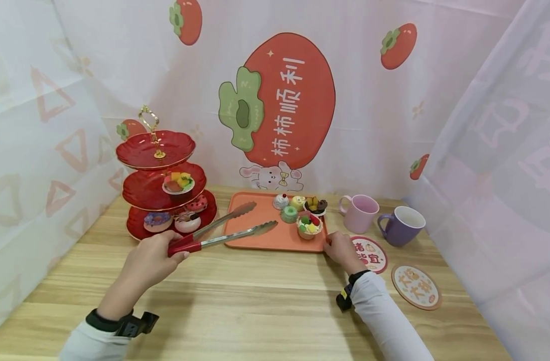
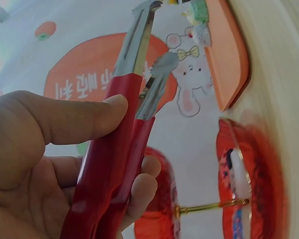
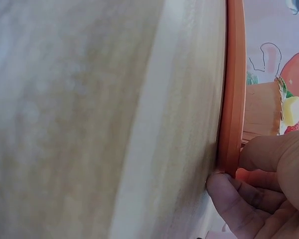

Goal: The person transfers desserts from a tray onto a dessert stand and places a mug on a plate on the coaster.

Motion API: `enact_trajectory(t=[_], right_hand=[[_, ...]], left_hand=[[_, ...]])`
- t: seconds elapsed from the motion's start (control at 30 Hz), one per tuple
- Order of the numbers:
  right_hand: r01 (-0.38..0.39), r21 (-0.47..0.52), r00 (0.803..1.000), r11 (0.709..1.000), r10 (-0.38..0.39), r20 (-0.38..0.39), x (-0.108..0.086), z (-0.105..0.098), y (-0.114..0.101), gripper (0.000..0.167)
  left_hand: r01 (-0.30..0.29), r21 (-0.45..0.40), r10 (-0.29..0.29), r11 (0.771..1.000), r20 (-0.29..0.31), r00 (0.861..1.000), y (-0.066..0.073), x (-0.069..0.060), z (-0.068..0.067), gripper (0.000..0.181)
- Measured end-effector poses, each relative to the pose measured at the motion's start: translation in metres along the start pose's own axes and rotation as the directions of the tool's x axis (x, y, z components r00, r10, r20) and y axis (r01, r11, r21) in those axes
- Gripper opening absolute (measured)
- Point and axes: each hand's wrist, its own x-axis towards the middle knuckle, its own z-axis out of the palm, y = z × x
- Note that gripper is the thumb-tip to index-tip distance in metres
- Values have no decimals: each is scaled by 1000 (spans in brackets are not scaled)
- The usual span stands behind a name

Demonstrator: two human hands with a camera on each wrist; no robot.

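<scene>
My left hand grips the red handles of a pair of metal tongs, thumb on one side and fingers round the other. The tong arms stand apart over the left part of an orange tray, with nothing between their tips. At the tray's near right corner, my right hand pinches the rim, as the right wrist view shows with thumb and fingers at the corner. Toward the tray's right end sit a fruit tart, a chocolate fruit tart, a green ring-shaped cake and small cream cakes.
A red three-tier stand at the left bears a fruit tart on its middle tier and several doughnuts on its bottom tier. To the right stand a pink mug, a purple mug and two round coasters.
</scene>
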Motion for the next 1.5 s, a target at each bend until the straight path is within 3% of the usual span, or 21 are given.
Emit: enact_trajectory(t=[0.4, 0.73, 1.5], right_hand=[[-18, -12, 1000, 1000, 18, 15, 0, -2, 0, 29], [-60, 10, 997, 998, 60, 49, 2, -1, -2, 28], [-39, -4, 999, 999, 39, 33, 0, -1, -5, 30]], left_hand=[[10, -32, -7, 999, 95, 995, 13, 14, 26, 33], [-6, -55, 12, 998, 103, 995, 17, 23, 44, 31], [-57, -72, 65, 996, 114, 991, 34, 42, 80, 26]])
